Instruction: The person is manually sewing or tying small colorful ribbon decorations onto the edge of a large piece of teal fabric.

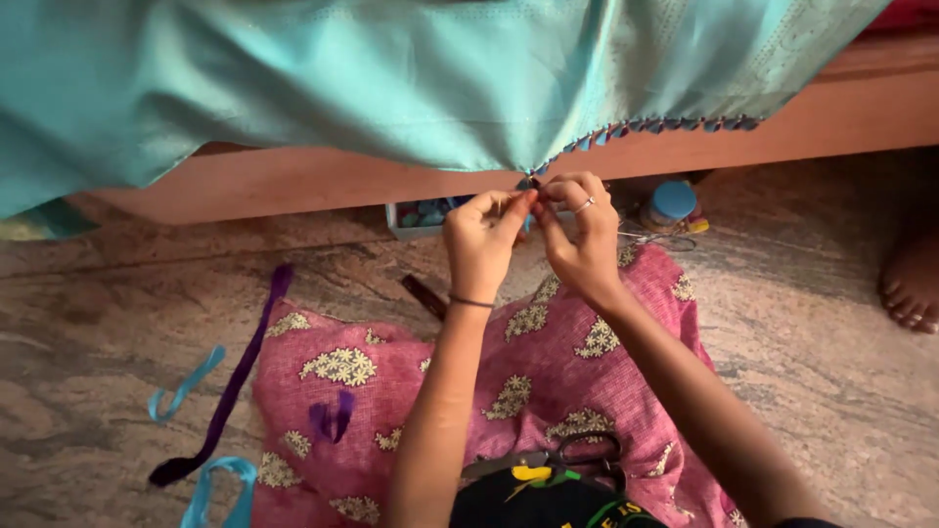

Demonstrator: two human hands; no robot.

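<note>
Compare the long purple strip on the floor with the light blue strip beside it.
The long purple fabric strip is dark and lies nearly straight, running diagonally from near the wooden ledge to the floor's lower left. The light blue fabric strip is pale, shorter and curled into a bend. Both are narrow, lie loose on the stone floor, and neither hand touches them.

Soft, even daylight; slight blur, faint shadows under the hands.
</note>
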